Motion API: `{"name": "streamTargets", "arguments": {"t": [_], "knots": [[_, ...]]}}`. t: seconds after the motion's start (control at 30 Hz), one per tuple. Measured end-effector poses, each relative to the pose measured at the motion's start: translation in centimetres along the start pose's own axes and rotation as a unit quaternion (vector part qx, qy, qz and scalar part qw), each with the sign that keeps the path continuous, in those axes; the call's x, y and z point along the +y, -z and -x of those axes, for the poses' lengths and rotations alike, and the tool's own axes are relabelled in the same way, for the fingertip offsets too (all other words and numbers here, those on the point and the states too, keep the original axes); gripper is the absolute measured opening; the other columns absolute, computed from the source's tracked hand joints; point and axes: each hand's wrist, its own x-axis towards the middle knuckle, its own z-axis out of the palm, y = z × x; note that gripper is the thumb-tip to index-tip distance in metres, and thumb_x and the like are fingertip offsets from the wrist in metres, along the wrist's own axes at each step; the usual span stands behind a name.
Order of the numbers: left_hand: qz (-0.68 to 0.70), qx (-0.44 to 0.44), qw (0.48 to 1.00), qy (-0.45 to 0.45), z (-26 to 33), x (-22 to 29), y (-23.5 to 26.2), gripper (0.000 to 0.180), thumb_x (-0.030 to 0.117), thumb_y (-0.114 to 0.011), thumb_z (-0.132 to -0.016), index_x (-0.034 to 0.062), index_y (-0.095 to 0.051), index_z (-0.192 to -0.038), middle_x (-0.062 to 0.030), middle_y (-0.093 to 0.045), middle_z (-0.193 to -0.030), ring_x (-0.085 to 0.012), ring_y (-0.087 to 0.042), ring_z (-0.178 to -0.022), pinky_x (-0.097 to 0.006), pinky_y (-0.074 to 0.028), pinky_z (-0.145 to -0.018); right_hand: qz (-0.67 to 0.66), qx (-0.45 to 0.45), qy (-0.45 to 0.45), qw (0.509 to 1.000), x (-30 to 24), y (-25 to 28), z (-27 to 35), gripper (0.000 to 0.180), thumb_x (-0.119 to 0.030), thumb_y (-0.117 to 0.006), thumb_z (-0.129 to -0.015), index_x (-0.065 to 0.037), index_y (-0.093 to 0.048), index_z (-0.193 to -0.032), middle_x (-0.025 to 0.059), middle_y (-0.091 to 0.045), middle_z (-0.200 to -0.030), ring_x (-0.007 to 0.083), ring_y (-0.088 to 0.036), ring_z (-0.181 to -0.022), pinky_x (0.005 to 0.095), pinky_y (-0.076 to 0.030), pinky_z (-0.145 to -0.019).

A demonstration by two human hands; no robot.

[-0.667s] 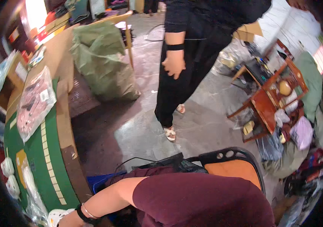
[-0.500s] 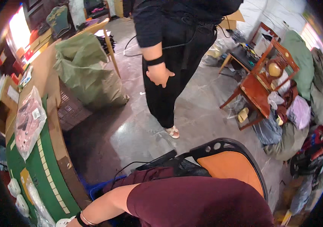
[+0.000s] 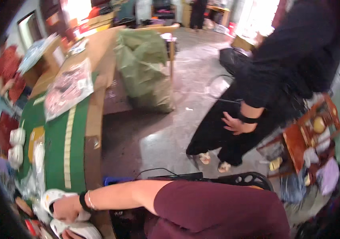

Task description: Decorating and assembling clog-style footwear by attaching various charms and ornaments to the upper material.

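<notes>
My left hand [image 3: 68, 207] reaches out to the left at the lower left corner, with a black band and a thin bracelet on the wrist. Its fingers are closed on a white, rounded shoe-like thing [image 3: 48, 197] at the near end of the green table top [image 3: 54, 151]. A second white piece [image 3: 76, 230] lies just below the hand at the picture's edge. My maroon sleeve fills the lower middle. My right hand is not seen.
A clear plastic packet [image 3: 68, 87] lies further up the green table, and two white rolls [image 3: 16, 145] sit at its left edge. A green sack [image 3: 146, 67] stands on the floor. A person in black [image 3: 281, 71] stands to the right, beside a red wooden rack [image 3: 305, 139].
The view has swung left and moved closer to the table. My left hand has come fully into view, gripping the white thing. The person in black now appears further right.
</notes>
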Motion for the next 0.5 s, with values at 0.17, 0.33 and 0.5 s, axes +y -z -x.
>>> {"name": "streamTargets", "arguments": {"t": [0.17, 0.33, 0.5], "knots": [[0.106, 0.019, 0.994, 0.002, 0.7, -1.3, -1.7, 0.025, 0.018, -0.060, -0.099, -0.0044, -0.068, -0.107, -0.0221, -0.070, -0.101, -0.0371, -0.066, -0.091, -0.043, -0.051, -0.084, -0.058, -0.060, 0.030, 0.996, 0.8, 0.2, 0.4, 0.013, -0.014, -0.065, -0.069, -0.001, -0.064, -0.071, 0.0237, -0.064, -0.072, 0.0422, -0.064, -0.070, 0.0501, -0.050, -0.066], [0.180, 0.066, 0.981, -0.022, 1.0, 2.0, -0.4, 0.013, 0.009, -0.064, -0.094, -0.0023, -0.069, -0.098, -0.0168, -0.071, -0.090, -0.0314, -0.068, -0.079, -0.038, -0.052, -0.074, -0.034, -0.048, 0.003, 0.998, -0.2, 2.5, 1.0, 0.014, -0.018, -0.062, -0.087, -0.005, -0.059, -0.087, 0.0204, -0.063, -0.079, 0.0445, -0.061, -0.076, 0.0511, -0.048, -0.069], [0.206, 0.122, 0.970, -0.046, 1.1, 2.3, 0.5, 0.007, 0.005, -0.067, -0.091, -0.0010, -0.068, -0.094, -0.0158, -0.067, -0.081, -0.0281, -0.065, -0.071, -0.034, -0.051, -0.067, -0.045, -0.071, 0.017, 0.996, -1.3, 2.5, 0.6, 0.013, -0.019, -0.066, -0.092, -0.006, -0.062, -0.091, 0.0174, -0.065, -0.078, 0.0396, -0.064, -0.077, 0.0472, -0.050, -0.067]]}}
